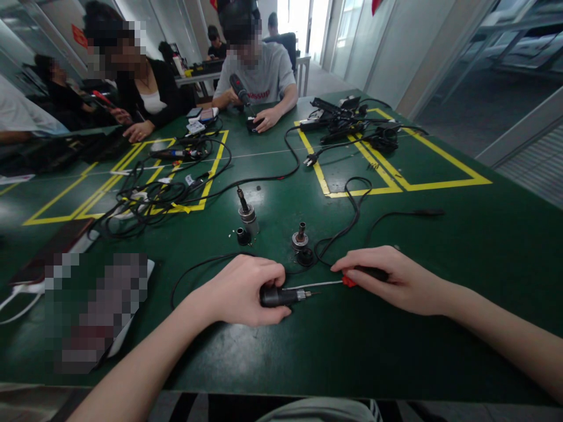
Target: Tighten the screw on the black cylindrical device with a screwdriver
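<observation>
My left hand point(250, 290) is closed round a black cylindrical tool body point(275, 296), lying on its side with a thin metal spindle pointing right. My right hand point(378, 272) grips a screwdriver point(348, 280) by its red and black handle. The screwdriver's long shaft points left and reaches the tool body close to my left fingers; its tip is hidden there. Beyond my hands stand a metal motor-like part point(248, 218) with a spindle on top, upright, and a shorter round metal part point(300, 237). A small black cap point(243, 236) and a black ring point(304, 256) lie beside them.
Tangled black cables point(149, 193) cover the left side. More black tools and cords point(343, 120) are heaped at the back right, inside yellow tape lines. A blurred-out flat object point(105, 310) lies near left, by a phone point(53, 252). Across the table, a co-worker holds a power driver point(238, 88).
</observation>
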Demonstrator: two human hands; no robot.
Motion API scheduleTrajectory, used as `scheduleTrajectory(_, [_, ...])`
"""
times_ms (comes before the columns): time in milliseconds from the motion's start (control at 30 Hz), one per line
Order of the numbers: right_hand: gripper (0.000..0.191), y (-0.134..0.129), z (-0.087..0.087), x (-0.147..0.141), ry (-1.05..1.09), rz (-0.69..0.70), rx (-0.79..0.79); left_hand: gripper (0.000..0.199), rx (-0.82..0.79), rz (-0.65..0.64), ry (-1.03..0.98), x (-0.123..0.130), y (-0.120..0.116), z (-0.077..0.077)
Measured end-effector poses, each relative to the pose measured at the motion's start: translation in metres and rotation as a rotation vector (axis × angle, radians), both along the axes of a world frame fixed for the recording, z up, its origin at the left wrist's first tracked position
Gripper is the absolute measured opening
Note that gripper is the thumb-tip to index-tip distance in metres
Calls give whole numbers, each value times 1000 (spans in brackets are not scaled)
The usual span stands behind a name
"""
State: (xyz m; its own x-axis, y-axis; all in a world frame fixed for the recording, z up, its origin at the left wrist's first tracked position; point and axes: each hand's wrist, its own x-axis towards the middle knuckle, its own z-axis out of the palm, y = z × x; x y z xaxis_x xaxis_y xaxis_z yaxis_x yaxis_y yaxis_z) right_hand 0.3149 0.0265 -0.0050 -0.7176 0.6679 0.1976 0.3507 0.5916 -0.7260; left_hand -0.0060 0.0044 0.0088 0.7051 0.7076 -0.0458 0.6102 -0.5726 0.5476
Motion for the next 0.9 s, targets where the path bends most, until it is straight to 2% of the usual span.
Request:
scheduleTrajectory(100, [31,-1,-1,0,-39,-26,-31,30,-9,-1,-1,0,0,0])
scheduleTrajectory(267, [25,-1,-1,1,2,-31,-125,29,-15,3,-16,1,0,1])
scheduleTrajectory(567, [23,0,0,0,-26,-29,-34,29,-14,3,-14,0,0,0])
scheduleTrajectory(700, [30,0,0,0,-70,-40,-84,28,-11,3,-13,1,-1,0])
scheduleTrajectory(900, [20,1,0,2,-9,3,-60,27,8,-9,-6,0,0,1])
